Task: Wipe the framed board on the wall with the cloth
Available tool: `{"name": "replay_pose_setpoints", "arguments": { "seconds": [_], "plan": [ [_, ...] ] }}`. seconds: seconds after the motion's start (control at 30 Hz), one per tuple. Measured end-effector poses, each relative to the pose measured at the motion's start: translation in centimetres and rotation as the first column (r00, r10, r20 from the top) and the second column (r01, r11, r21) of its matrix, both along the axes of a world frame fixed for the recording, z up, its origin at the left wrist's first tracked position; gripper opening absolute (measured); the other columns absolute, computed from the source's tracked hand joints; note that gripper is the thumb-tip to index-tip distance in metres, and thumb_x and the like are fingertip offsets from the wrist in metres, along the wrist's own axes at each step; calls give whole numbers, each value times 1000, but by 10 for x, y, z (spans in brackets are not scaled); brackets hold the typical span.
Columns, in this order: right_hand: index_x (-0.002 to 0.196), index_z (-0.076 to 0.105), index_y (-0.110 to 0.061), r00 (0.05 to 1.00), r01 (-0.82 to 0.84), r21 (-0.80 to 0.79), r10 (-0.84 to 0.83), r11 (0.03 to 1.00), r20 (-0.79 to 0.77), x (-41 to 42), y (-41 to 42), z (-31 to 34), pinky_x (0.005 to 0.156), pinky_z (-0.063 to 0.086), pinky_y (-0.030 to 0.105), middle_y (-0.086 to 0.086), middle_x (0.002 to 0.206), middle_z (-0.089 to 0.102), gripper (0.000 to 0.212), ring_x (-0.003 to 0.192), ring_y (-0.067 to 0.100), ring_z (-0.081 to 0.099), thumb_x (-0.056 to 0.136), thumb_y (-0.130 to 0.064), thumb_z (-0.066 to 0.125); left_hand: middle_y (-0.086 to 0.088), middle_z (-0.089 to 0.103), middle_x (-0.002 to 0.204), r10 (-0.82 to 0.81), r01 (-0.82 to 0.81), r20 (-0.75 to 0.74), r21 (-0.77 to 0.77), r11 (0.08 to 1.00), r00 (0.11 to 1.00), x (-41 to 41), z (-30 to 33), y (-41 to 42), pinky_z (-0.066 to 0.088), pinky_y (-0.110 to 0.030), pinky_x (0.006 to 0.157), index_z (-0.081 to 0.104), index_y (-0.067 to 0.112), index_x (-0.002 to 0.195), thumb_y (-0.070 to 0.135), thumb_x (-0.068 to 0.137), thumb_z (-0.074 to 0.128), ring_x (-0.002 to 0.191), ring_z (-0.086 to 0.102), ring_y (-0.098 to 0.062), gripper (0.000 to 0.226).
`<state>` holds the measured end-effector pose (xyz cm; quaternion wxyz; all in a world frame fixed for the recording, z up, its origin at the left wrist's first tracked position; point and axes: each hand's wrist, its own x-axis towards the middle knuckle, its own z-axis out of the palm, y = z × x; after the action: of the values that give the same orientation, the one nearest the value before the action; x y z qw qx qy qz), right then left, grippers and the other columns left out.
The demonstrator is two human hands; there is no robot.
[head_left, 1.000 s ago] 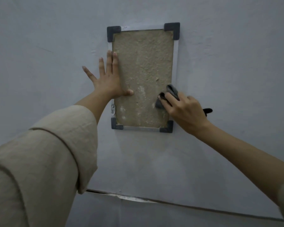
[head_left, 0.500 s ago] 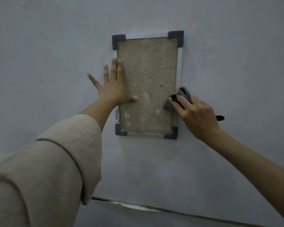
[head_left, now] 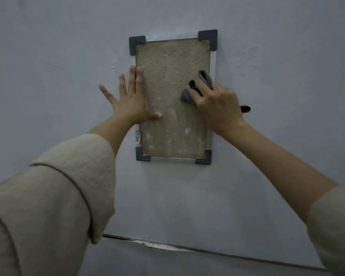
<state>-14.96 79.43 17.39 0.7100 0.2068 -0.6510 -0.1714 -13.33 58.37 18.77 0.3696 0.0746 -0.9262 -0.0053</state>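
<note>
A framed board (head_left: 171, 62) with a rough tan face, a thin pale frame and dark corner caps hangs upright on the grey wall. My left hand (head_left: 129, 100) lies flat with fingers spread across the board's left edge, thumb on the tan face. My right hand (head_left: 217, 104) presses a bunched grey cloth (head_left: 204, 80) against the board's right half, a little above its middle. A dark end of the cloth (head_left: 245, 108) sticks out to the right of that hand. Pale blotches mark the board's lower part.
The grey wall (head_left: 287, 56) surrounds the board on all sides. A small metal bracket (head_left: 137, 136) sits at the frame's lower left. Low on the wall a horizontal seam (head_left: 167, 246) with peeling paint runs across.
My right hand has slid the cloth up the board's right side from near the lower right corner to above the middle. My left hand has stayed flat on the left edge.
</note>
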Motion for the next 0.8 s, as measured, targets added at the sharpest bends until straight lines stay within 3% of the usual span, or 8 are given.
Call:
{"name": "replay_pose_setpoints", "arguments": {
  "seconds": [0.1,0.2,0.4,0.57,0.7,0.8],
  "plan": [
    [104,73,-14,999,-15,-3,15,1000,37,2,25,-40,39,39,19,1,95,70,44,52,20,56,82,-4,36,3,-33,151,-1,1,-5,-9,1000,1000,-1,-1,0,-14,-72,98,-31,20,141,74,66,58,142,-23,-25,128],
    [107,72,-12,997,-20,-3,20,1000,77,2,35,-57,40,41,21,6,98,70,40,54,23,56,81,1,44,3,-33,151,-7,7,-3,0,1000,1000,0,-1,1,-14,-72,98,-31,20,140,72,67,58,142,-23,-25,127],
    [86,75,-24,1000,13,-68,-15,998,-27,-6,-6,17,38,34,15,-4,93,72,31,49,15,58,82,-15,46,2,-33,151,-2,2,7,1,1000,1000,1,1,3,-14,-72,99,-31,19,141,72,66,59,141,-23,-26,128],
    [67,73,-25,999,42,-73,-43,996,-6,-5,-34,65,38,35,14,-9,78,70,5,47,10,57,71,-22,72,3,-34,151,-7,7,12,8,1000,1000,1,0,2,-15,-72,99,-31,20,140,73,64,60,141,-24,-26,130],
    [89,74,-17,997,-16,12,17,1000,-76,-8,-22,20,40,39,18,-1,89,70,39,52,13,58,84,-15,36,3,-33,151,-23,23,3,18,1000,1000,2,0,1,-15,-72,99,-30,20,141,71,66,60,141,-24,-26,128],
    [96,73,-15,1000,-22,181,24,983,-8,-4,-5,-11,41,41,20,2,93,70,37,54,17,57,85,-9,38,3,-33,151,-20,20,-4,4,1000,1000,2,-1,1,-14,-72,99,-30,20,141,71,67,59,141,-23,-26,127]
  ]
}}
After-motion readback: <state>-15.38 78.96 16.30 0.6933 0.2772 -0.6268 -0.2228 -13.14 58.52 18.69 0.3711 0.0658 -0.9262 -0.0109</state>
